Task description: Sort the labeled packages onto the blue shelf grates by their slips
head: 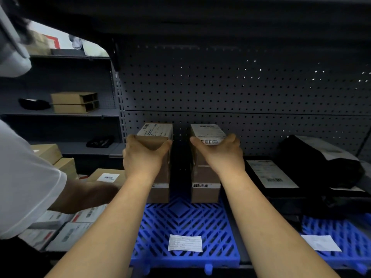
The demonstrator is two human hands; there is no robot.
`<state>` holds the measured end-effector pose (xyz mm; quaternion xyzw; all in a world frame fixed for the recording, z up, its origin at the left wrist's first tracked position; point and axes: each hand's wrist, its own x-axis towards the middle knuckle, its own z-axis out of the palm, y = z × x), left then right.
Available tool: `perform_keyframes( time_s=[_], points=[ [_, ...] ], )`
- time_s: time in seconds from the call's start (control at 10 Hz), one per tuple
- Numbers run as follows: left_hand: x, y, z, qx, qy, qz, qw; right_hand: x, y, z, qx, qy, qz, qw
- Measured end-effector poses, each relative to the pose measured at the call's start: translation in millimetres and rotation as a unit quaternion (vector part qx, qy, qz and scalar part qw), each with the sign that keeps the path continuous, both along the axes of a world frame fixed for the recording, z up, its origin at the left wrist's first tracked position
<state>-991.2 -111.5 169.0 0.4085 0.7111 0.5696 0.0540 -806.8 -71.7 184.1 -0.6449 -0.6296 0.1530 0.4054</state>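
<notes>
While stretched forward side by side over the blue grate (184, 217), both forearms bare and nearly parallel, backs of the hands toward the camera; left hand (143, 157) clasped over the upper near edge of the left brown box (162, 194), thumb on its right face, fingers wrapped round its left face; right hand (219, 155) clasped likewise on the right brown box (204, 194), thumb to the left, fingers curled over the right edge just below a barcode label. Both boxes upright at the rear of the grate, close to the perforated back panel (220, 87), set apart with a dark gap between; white printed labels on their top faces and a barcode strip low on each near face; unclear whether each a single tall box or two stacked. White slip (185, 243) flat on the front of the grate, print too blurred to read. To the right, a second blue grate (341, 229) with its own slip (321, 242); farther back, a flat black package (271, 173) with a white label, and bulkier black bags (317, 163) against the panel. At left, another person's white sleeve (26, 187) and arm (86, 195) extended over white boxes (66, 231); brown cartons (74, 102) on a neighbouring shelf.
</notes>
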Motion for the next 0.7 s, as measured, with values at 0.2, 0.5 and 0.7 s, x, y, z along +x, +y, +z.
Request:
perform_keyframes(
  time_s=[0.2,0.5,0.7],
  points=[
    [1.5,13.5,1.2,-0.016,-0.001,0.022,1.000,-8.1,15.2,1.8,-0.011,-0.013,-0.013,1.000],
    [2.8,16.5,3.7,-0.038,-0.003,0.020,0.999,-12.7,16.8,1.0,-0.020,-0.034,-0.017,0.999],
    [3.9,-15.9,9.4,-0.004,0.060,0.011,0.998,17.4,-9.3,6.4,0.079,-0.019,0.043,0.996]
  ],
)
